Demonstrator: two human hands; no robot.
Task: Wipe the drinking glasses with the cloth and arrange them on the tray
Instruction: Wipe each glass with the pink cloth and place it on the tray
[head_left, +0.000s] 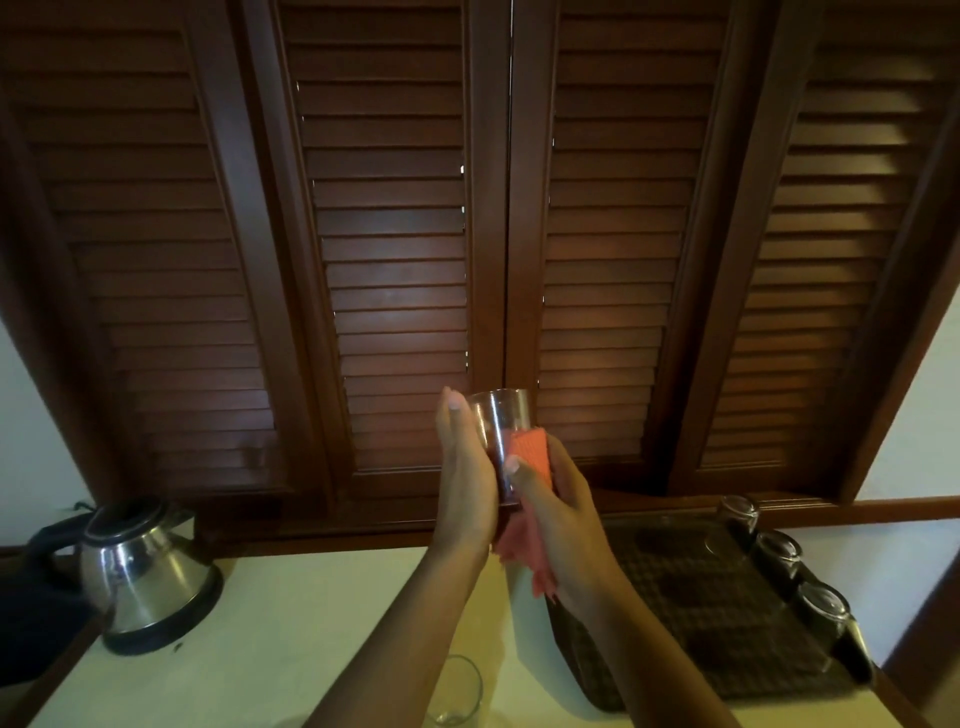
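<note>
I hold a clear drinking glass (497, 423) upright in front of me, above the counter. My left hand (464, 478) grips its left side, thumb near the rim. My right hand (558, 512) presses an orange-pink cloth (531, 457) against the glass's right side, and the cloth's loose end hangs below my palm. To the right a dark woven tray (691, 603) lies on the counter. Three glasses stand upside down along its right edge: a far one (737, 512), a middle one (776, 553) and a near one (823, 608). Another clear glass (457, 691) stands upright on the counter beneath my left forearm.
A steel electric kettle (143, 571) with a black base sits at the counter's left end. Dark wooden louvred shutters (400, 234) fill the wall behind. The pale counter (291, 623) runs from the kettle to the tray.
</note>
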